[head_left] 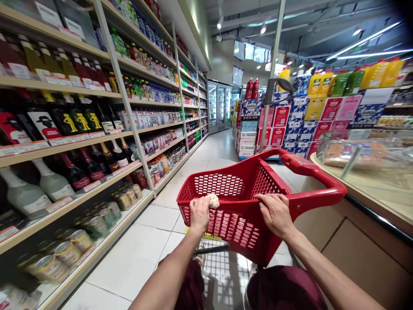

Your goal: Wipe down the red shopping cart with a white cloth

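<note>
A red plastic shopping cart (232,224) with a perforated basket stands side-on before me. My left hand (200,212) is closed at its near rim, toward the left end. Out of that hand pokes a crumpled off-white wad (213,200), perhaps cloth or tissue, pressed on the rim; its exact kind is unclear. My right hand (275,213) grips the same rim farther right, fingers hooked over the edge. The cart's push handle (335,189) juts out to the right, with neither hand on it. Nothing shows inside the visible part of the basket.
Shelves (64,148) of bottles and cans line the left side. Stacked drink cartons (277,125) stand beyond the cart, near a metal pole (273,51). A counter with a glass case (377,163) borders the right. Glass-door coolers (219,103) stand far down the tiled aisle.
</note>
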A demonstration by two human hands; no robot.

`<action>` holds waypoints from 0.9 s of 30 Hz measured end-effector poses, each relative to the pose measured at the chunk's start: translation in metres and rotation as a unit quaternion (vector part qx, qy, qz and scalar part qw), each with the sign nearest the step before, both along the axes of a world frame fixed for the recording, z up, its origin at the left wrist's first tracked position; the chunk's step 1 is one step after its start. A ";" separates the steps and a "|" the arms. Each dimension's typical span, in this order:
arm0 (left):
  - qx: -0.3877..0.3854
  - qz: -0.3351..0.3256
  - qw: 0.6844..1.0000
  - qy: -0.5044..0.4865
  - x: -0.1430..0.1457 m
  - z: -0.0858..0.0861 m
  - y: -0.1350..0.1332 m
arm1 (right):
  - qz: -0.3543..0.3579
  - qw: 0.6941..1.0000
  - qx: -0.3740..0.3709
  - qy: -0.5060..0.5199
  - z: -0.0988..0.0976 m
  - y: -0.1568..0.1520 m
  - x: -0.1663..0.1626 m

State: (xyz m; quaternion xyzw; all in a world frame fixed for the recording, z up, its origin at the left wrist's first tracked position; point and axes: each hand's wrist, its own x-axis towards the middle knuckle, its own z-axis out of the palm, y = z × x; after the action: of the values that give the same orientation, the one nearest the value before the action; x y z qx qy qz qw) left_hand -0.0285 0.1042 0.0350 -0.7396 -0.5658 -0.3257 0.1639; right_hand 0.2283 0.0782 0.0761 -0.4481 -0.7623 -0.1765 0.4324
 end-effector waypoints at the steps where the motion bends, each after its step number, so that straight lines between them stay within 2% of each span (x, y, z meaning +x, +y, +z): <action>1: 0.012 -0.019 1.000 -0.002 0.019 -0.001 -0.002 | -0.001 1.000 -0.002 0.003 0.001 0.000 0.000; 3: 0.041 -0.071 0.997 -0.005 0.059 0.000 -0.004 | 0.001 1.000 -0.008 -0.004 0.002 0.000 0.000; 5: 0.059 -0.104 0.993 -0.007 0.085 0.003 -0.006 | -0.005 0.999 0.000 -0.032 0.004 0.001 0.004; 7: 0.064 -0.116 0.991 -0.005 0.079 0.004 -0.007 | -0.043 0.997 0.029 -0.056 0.005 0.001 0.011; 9: 0.065 -0.100 0.993 -0.011 0.045 0.002 -0.010 | -0.086 0.992 0.061 -0.067 0.004 0.001 0.019; 11: 0.073 -0.023 0.996 -0.041 0.004 0.000 -0.013 | -0.105 0.989 0.076 -0.072 0.001 0.000 0.022; 12: 0.079 0.014 0.995 -0.051 -0.009 0.000 -0.015 | -0.108 0.988 0.079 -0.071 0.000 -0.001 0.021; 13: 0.076 0.022 0.996 -0.052 -0.014 0.000 -0.015 | -0.110 0.988 0.081 -0.068 -0.002 -0.002 0.018; 15: 0.070 -0.005 0.997 -0.037 0.002 0.003 -0.014 | -0.113 0.988 0.080 -0.062 -0.004 -0.004 0.010; 17: 0.056 -0.090 0.994 -0.011 0.039 0.006 -0.010 | -0.105 0.989 0.074 -0.069 -0.005 -0.005 0.008; 19: 0.052 -0.127 0.991 -0.004 0.068 0.009 -0.007 | -0.112 0.989 0.073 -0.071 -0.004 -0.004 0.016; 21: 0.050 -0.127 0.991 -0.006 0.072 0.009 -0.008 | -0.149 0.984 0.084 -0.044 -0.001 -0.003 0.034; 25: 0.051 -0.073 0.996 -0.032 0.051 0.008 -0.011 | -0.187 0.977 0.100 -0.004 0.003 -0.003 0.065; 27: 0.043 -0.100 0.993 -0.036 0.069 0.015 -0.009 | -0.171 0.980 0.099 -0.006 0.004 -0.005 0.066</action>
State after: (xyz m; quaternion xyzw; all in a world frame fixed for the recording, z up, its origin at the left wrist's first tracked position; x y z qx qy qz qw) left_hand 0.0404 0.0952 0.0503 -0.7726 -0.4795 -0.3911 0.1419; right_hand 0.2946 0.0730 0.0799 -0.5261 -0.6555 -0.3249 0.4336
